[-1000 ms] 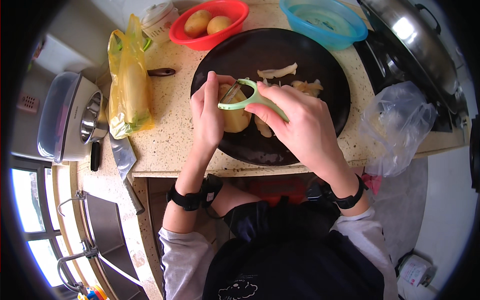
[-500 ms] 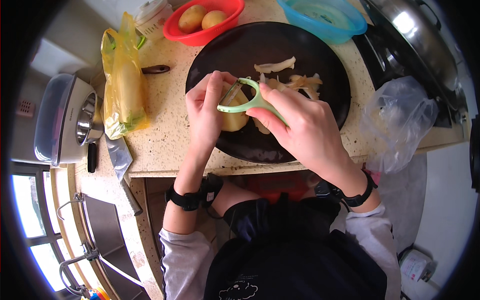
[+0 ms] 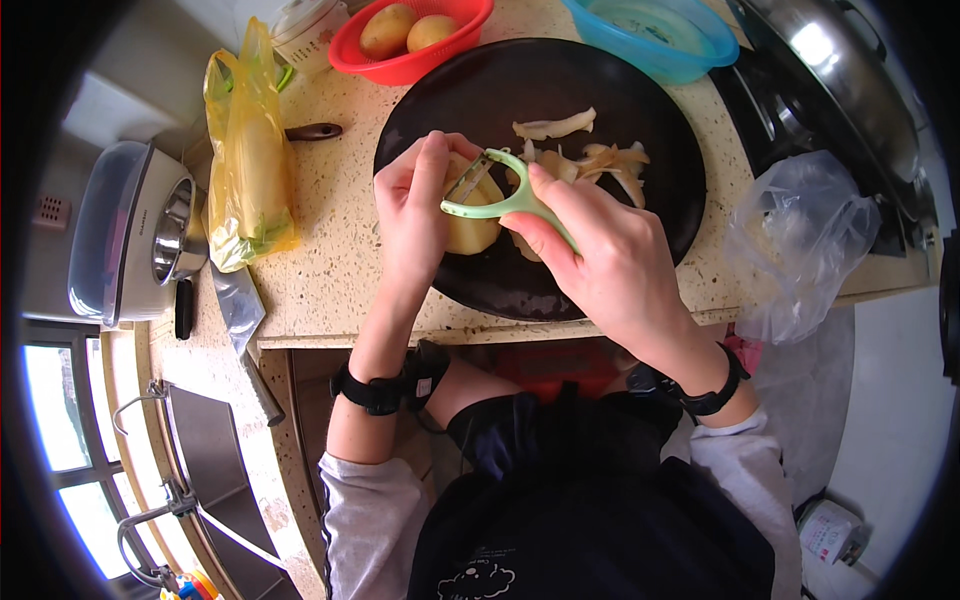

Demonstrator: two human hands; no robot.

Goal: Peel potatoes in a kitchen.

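My left hand [image 3: 415, 195] is closed around a pale, peeled-looking potato [image 3: 472, 232] above the left part of a round black board [image 3: 600, 95]. In my right hand [image 3: 600, 235] is a light green Y-shaped peeler [image 3: 520, 202], gripped by its handle. The peeler's blade lies against or just over the potato's upper side; exact contact is hard to tell. Several strips of potato peel [image 3: 615, 165] lie on the board beyond my right hand, with one long strip [image 3: 555, 124] apart from the pile. My fingers hide part of the potato.
Two potatoes [image 3: 432, 33] sit in a red basket [image 3: 345, 55] behind the board, beside a blue basin [image 3: 715, 50]. On the left are a yellow bag [image 3: 250, 170] and a cleaver [image 3: 238, 305] by the counter edge. A clear plastic bag [image 3: 800, 240] hangs at the right edge.
Both hands, the potato and the peeler stay almost in place, with only a slight shift of the peeler over the potato. The whole view has moved a little.
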